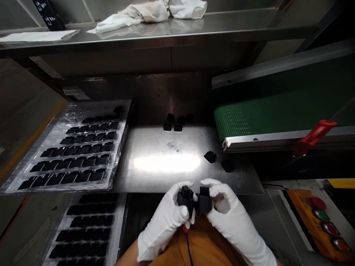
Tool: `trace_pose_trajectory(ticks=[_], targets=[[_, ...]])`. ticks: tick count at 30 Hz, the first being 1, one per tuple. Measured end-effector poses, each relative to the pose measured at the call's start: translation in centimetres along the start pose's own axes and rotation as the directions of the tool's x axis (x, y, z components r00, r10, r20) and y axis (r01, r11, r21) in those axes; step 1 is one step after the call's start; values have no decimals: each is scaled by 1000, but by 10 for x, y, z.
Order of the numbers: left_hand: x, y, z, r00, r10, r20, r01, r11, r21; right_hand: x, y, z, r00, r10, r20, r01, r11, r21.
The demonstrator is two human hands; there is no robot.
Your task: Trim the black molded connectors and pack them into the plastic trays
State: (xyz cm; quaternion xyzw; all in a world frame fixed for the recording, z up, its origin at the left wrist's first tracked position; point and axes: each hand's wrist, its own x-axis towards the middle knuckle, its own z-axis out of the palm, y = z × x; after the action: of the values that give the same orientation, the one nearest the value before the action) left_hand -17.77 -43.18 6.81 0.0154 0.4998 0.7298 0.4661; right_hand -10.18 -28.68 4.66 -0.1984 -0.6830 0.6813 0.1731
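Note:
In a white glove, my left hand (172, 212) is closed round a black plastic connector housing (186, 197), its pronged end upward. My right hand (226, 207), gloved as well, pinches a similar black connector housing (205, 200) close beside the first. Both hands are just in front of the steel table's near edge. A red tip on a blue cord (186, 236) hangs below my left hand. Farther back on the table stands a small group of black housings (178, 127). Two more lie to the right, one a pronged housing (210, 156), the other a dark piece (227, 166).
A plastic-covered tray (116, 166) with rows of black parts lies left; another tray (119, 218) sits below it. A green conveyor belt (277, 107) runs at the right, near a red-handled tool (316, 136) and an orange button box (313, 221). A steel shelf (235, 27) holds white cloths (149, 13).

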Motion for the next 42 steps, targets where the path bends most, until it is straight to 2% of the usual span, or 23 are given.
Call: trace_pose_trajectory(ticks=[6,9,15,18,20,22,25,27,29,33,39,42], targets=[[0,2,1,999,-33,29,38,986,-161,-2,-5,4,991,130,30,-132,989,70],[-1,4,0,996,-72,48,83,957,-277,-3,-9,3,990,117,72,-123,989,78],[0,-6,-12,967,-95,235,206,835,-511,-3,-17,5,997,53,52,-57,996,73],[2,-6,-13,964,-94,249,222,801,-556,-3,-16,7,999,16,51,-19,997,68],[3,-4,-12,968,-110,224,219,807,-548,-2,-15,7,999,-11,41,10,999,44],[3,1,-10,979,-113,171,184,852,-491,0,-15,6,998,-51,36,51,999,-7],[3,10,-5,995,-100,28,104,944,-312,4,-15,1,990,-133,43,137,985,-109],[2,16,-1,994,-90,-64,74,975,-211,5,-13,-1,986,-163,44,168,972,-166],[2,20,4,989,-87,-121,67,986,-156,5,-11,-3,990,-141,21,142,969,-202],[0,23,11,980,-95,-173,75,991,-115,2,-6,-3,999,-11,-52,0,980,-200],[-1,21,9,984,-102,-149,78,984,-157,3,-6,-2,992,116,-58,-121,988,-96],[2,17,6,985,-72,-160,59,995,-81,6,-10,-1,987,145,-71,-151,985,-84]])
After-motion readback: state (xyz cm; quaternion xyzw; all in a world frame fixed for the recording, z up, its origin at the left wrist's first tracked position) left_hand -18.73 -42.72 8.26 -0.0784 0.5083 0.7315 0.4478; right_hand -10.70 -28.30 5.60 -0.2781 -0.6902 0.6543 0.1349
